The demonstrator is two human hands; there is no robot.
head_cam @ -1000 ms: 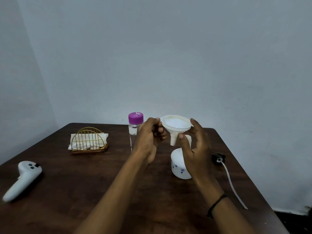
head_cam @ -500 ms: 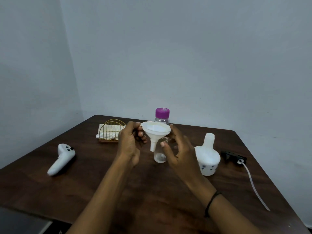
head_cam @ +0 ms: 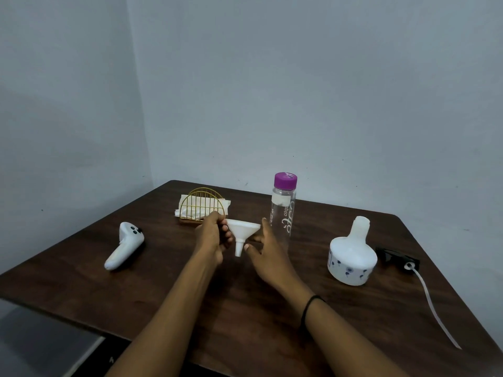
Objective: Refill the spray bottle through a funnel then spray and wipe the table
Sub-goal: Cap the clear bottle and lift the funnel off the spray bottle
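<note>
My left hand (head_cam: 211, 236) pinches the left rim of a white funnel (head_cam: 243, 230) and holds it upright above the dark wooden table (head_cam: 245, 317). My right hand (head_cam: 268, 254) sits just right of the funnel with fingers spread; its fingertips are near the rim and spout, and contact is unclear. The squat white spray bottle (head_cam: 353, 258) stands to the right with its neck uncapped. Its black spray head (head_cam: 396, 257) with a white tube lies further right. A clear water bottle (head_cam: 283, 213) with a purple cap stands behind my right hand.
A gold wire holder with white napkins (head_cam: 202, 205) stands at the back left. A white handheld controller (head_cam: 123, 247) lies at the left. The spray head's tube (head_cam: 435, 308) trails toward the right front edge. Walls close off the back and left.
The view has swung left, so the spray bottle now lies well right of my hands. The funnel has come lower. My right hand's fingers have loosened from the funnel and spread.
</note>
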